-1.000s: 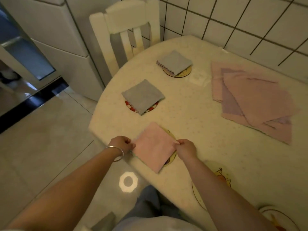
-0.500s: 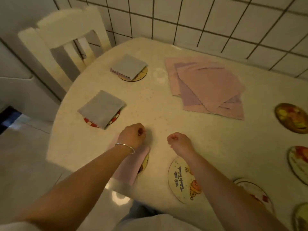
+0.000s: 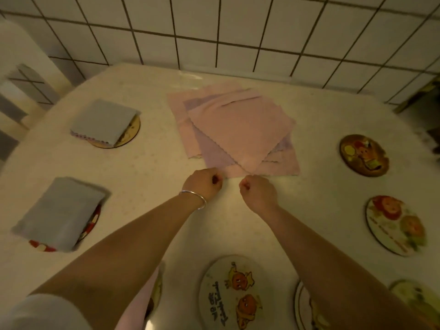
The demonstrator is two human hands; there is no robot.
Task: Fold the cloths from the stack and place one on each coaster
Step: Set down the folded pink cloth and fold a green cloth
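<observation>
Both hands are curled into loose fists at the near edge of the stack of pink cloths point(image 3: 234, 129). The left hand point(image 3: 203, 183) has its fingers tucked in right by the near corner of the stack, and it cannot be told if a bit of cloth is pinched. The right hand point(image 3: 258, 189) is curled the same way just below the stack's near edge, and nothing can be seen held in it. A thin silver bangle point(image 3: 194, 198) is worn on the left wrist.

The stack is laid flat in the middle of the pale table point(image 3: 154, 163), near the white tiled wall point(image 3: 238, 32). Two folded grey cloths are set on coasters at the left: the far grey cloth point(image 3: 102, 121) on a tan coaster point(image 3: 132, 132), and the near grey cloth point(image 3: 59, 210) on a red and white coaster point(image 3: 92, 222). A folded pink cloth point(image 3: 140, 303) is seen by the left arm at the bottom, on a coaster that is mostly hidden.

Bare picture coasters are spread on the right and near side: a dark coaster point(image 3: 364, 154), a tomato coaster point(image 3: 396, 225), a cartoon coaster point(image 3: 234, 294), and two more partly hidden at the bottom right. A white chair point(image 3: 21, 67) is seen at the far left.
</observation>
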